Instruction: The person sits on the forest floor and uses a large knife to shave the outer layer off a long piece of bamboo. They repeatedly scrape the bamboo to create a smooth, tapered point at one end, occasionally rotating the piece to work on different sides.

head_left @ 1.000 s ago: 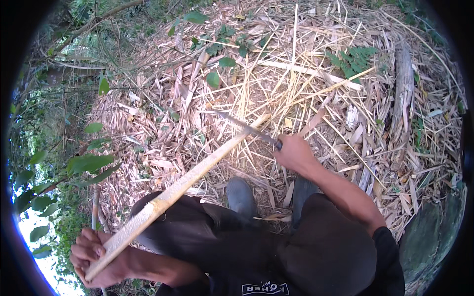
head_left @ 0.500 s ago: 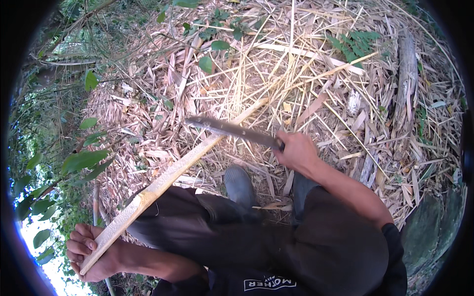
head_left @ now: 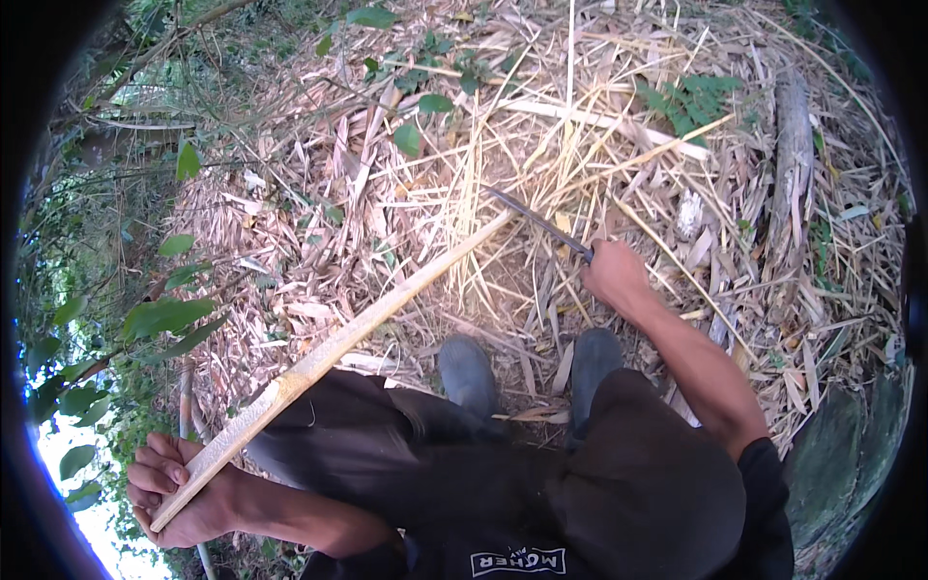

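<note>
My left hand [head_left: 179, 493] is closed around the near end of a long pale bamboo strip [head_left: 372, 314], at the lower left. The strip slants away to the upper right, passing over my left leg, with a knot partway along it. A machete [head_left: 541, 220] is gripped by its dark handle in my right hand [head_left: 619, 275]. Its blade is turned nearly edge-on and lies by the strip's far tip; whether it touches cannot be made out. Thin yellowish shavings [head_left: 464, 198] are scattered on the ground around that tip.
Dry bamboo leaves [head_left: 290, 213] cover the ground. A weathered log [head_left: 795, 145] lies at the right, and a green fern [head_left: 696, 101] grows near the top. Leafy branches [head_left: 169, 314] hang at the left. My grey rubber boots [head_left: 467, 375] stand below the strip.
The machete has slid away from me along the strip, from its middle to its far tip, and the blade has turned edge-on. My left hand has barely moved.
</note>
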A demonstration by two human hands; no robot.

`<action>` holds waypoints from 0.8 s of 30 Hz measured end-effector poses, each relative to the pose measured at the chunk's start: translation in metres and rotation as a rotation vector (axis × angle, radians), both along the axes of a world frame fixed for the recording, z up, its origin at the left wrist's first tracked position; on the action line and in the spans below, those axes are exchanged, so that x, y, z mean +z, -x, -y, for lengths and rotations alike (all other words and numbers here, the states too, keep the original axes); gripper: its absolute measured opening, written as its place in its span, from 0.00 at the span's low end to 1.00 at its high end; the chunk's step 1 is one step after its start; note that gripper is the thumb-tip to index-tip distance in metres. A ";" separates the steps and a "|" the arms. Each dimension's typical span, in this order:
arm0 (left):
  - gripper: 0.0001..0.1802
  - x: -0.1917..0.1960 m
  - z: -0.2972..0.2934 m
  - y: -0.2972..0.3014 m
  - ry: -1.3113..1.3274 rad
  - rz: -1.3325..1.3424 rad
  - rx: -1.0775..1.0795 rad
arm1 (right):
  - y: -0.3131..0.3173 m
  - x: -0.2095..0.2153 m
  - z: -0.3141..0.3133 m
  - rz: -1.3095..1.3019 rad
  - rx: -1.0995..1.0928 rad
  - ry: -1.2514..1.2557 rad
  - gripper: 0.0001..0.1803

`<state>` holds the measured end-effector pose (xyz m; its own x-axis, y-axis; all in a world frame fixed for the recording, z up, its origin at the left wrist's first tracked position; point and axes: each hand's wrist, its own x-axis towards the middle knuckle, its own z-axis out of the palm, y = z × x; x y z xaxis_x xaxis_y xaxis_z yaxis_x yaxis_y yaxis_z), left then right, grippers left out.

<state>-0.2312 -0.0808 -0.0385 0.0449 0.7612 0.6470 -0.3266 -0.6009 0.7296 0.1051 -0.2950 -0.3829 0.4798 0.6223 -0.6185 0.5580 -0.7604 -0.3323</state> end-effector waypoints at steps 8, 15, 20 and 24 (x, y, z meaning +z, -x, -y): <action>0.19 -0.008 -0.015 -0.011 0.039 -0.335 0.650 | -0.005 -0.034 0.000 -0.047 -0.160 0.026 0.17; 0.23 -0.008 -0.031 0.050 0.191 -0.189 0.744 | -0.037 -0.050 0.000 -0.218 -0.097 0.092 0.19; 0.15 0.004 -0.025 0.020 0.402 0.044 0.252 | -0.023 -0.025 0.002 -0.161 -0.164 0.044 0.17; 0.11 0.004 -0.024 0.022 0.261 0.098 -0.022 | 0.006 0.016 -0.003 -0.134 -0.102 -0.092 0.13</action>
